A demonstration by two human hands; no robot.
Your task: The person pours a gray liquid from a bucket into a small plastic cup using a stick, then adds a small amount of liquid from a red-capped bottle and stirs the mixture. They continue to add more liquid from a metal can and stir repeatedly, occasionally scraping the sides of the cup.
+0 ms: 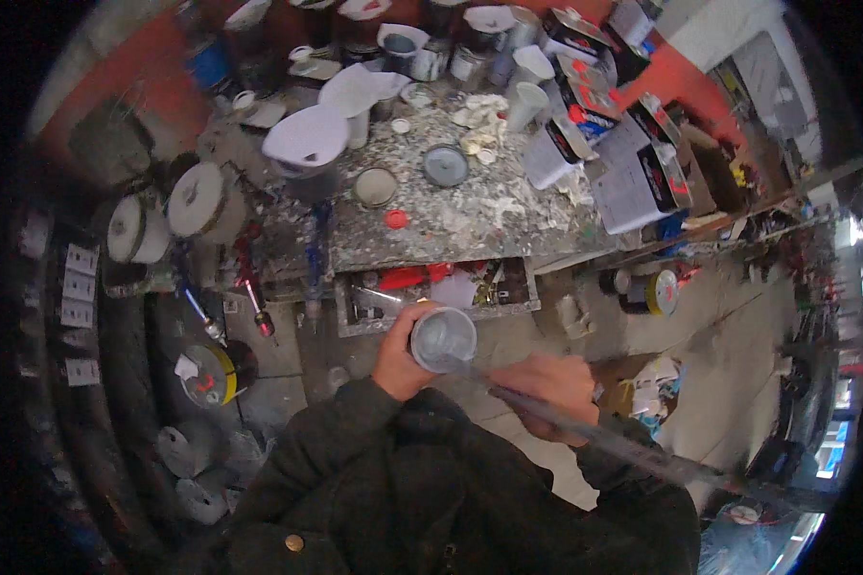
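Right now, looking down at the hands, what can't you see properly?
In the head view:
Left hand: partly hidden behind the cup.
Long stick: blurred; I can't tell whether its tip is inside the cup.
Small things in the drawer: too small and blurred to name.

On my feed, I see a dark, nearly black jacket (403, 498) with a faint brownish cast and a matt surface. I make out a long left sleeve (321, 436) and a long right sleeve (633, 498) in the same dark colour, creased and roomy. One round, brass-coloured button (294, 542) shows at the near left. Both the left hand (398, 359) and the right hand (551, 381) are bare.
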